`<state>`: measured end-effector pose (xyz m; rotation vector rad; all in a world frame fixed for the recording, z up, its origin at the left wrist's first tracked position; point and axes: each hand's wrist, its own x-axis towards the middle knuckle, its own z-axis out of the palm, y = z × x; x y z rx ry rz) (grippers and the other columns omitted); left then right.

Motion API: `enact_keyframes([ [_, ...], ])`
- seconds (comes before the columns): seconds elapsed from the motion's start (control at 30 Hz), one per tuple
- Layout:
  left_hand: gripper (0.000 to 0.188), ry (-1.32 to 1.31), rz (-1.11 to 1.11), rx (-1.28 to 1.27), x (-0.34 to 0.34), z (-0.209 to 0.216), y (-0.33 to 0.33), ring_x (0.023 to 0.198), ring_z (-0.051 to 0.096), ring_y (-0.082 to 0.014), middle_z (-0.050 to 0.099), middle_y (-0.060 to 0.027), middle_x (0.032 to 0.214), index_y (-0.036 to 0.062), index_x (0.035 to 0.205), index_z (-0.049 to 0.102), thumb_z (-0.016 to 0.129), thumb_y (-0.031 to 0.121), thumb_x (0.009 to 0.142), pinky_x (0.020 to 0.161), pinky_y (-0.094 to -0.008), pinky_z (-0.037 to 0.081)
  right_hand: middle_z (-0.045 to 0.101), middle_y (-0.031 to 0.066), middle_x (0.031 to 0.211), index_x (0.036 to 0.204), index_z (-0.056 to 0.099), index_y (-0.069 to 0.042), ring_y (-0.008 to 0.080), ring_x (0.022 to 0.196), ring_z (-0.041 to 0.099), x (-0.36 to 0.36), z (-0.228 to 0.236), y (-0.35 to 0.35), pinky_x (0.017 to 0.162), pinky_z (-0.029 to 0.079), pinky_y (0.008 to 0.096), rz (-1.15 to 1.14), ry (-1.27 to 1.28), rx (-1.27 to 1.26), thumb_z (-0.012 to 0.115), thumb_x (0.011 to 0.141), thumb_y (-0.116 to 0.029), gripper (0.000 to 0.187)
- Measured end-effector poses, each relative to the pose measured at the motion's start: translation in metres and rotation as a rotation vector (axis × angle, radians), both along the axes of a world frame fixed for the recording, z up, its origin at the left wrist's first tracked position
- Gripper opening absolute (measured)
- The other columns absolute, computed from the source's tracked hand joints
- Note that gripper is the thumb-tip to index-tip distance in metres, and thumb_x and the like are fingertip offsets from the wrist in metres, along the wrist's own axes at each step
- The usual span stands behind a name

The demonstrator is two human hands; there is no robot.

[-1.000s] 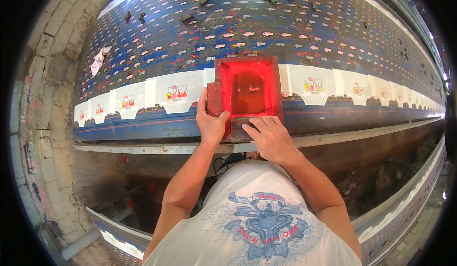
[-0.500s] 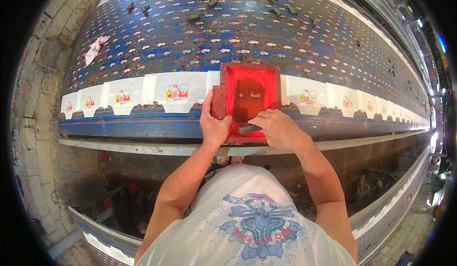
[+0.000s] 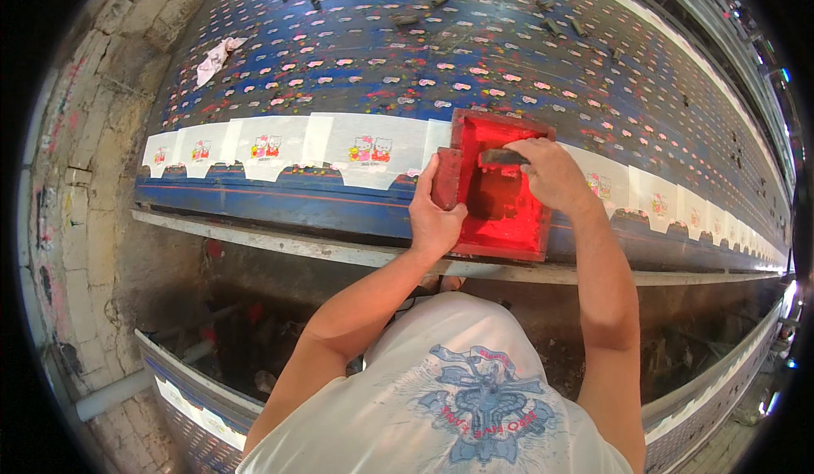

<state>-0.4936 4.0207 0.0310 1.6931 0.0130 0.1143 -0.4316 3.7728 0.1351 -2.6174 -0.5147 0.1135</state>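
A red-stained screen-printing frame [image 3: 500, 252] lies over the row of white fabric pieces [image 3: 339, 126] along the table's near edge. My left hand [image 3: 437, 222] is closed around the block [image 3: 446, 177] on the frame's left side, thumb toward me and fingers on the outer edge. Inside the frame, my right hand [image 3: 555, 177] grips a short dark squeegee [image 3: 502, 157], which rests near the far end of the mesh. Red ink covers the mesh, with a darker patch on the near side of the squeegee. Whatever fabric lies under the frame is hidden.
The long blue-grey table [image 3: 339, 50] is dotted with small print marks. Several dark, short pieces [image 3: 407, 20] and a crumpled pink-white cloth [image 3: 219, 60] lie on it. A pale rail [image 3: 339, 249] runs along its near edge. A brick wall [image 3: 93, 220] stands at left.
The squeegee in my right hand has moved from the near end of the frame to the far end. My left hand keeps its hold. The whole view has shifted and tilted.
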Motion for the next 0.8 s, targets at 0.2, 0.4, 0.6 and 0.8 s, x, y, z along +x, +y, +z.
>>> enact_keyframes([
  [0.2, 0.100, -0.005, -0.023, -0.029, 0.002, -0.002, -0.001, 0.161, 0.054, -0.0305, 0.055, -0.0242, 0.173, -0.0055, 0.175, 0.040, 0.082, -0.009, 0.084, 0.133, -0.0411, 0.043, 0.077, 0.0199, 0.125, 0.139, 0.075, -0.006, 0.0454, 0.119, 0.069, 0.013, -0.015, -0.001, 0.106, 0.054, 0.0558, -0.047, -0.152, -0.007, 0.069, 0.090, 0.009, 0.051],
  [0.4, 0.096, -0.036, -0.015, 0.036, -0.001, -0.004, 0.002, 0.162, 0.052, -0.0304, 0.054, -0.0250, 0.174, -0.0058, 0.175, 0.041, 0.084, -0.004, 0.088, 0.134, -0.0409, 0.042, 0.076, 0.0135, 0.125, 0.139, 0.077, -0.008, 0.0384, 0.115, 0.070, -0.039, -0.028, 0.023, 0.100, 0.054, 0.0513, 0.012, -0.269, -0.133, 0.069, 0.083, 0.009, 0.059],
  [0.6, 0.094, -0.064, -0.007, -0.022, -0.002, -0.009, 0.001, 0.159, 0.055, -0.0343, 0.057, -0.0259, 0.170, -0.0046, 0.173, 0.045, 0.083, -0.003, 0.088, 0.132, -0.0433, 0.044, 0.076, 0.0123, 0.124, 0.136, 0.078, -0.007, 0.0362, 0.114, 0.070, -0.099, -0.026, 0.044, 0.099, 0.054, 0.0513, -0.001, -0.279, -0.080, 0.071, 0.084, 0.005, 0.054],
  [0.8, 0.096, 0.006, -0.023, -0.097, 0.002, -0.006, -0.001, 0.156, 0.058, -0.0306, 0.061, -0.0237, 0.167, -0.0042, 0.174, 0.045, 0.077, -0.008, 0.084, 0.130, -0.0412, 0.045, 0.076, 0.0137, 0.131, 0.134, 0.080, -0.006, 0.0366, 0.119, 0.071, -0.133, -0.022, 0.051, 0.103, 0.055, 0.0504, -0.013, -0.201, -0.027, 0.076, 0.084, -0.008, 0.050],
])
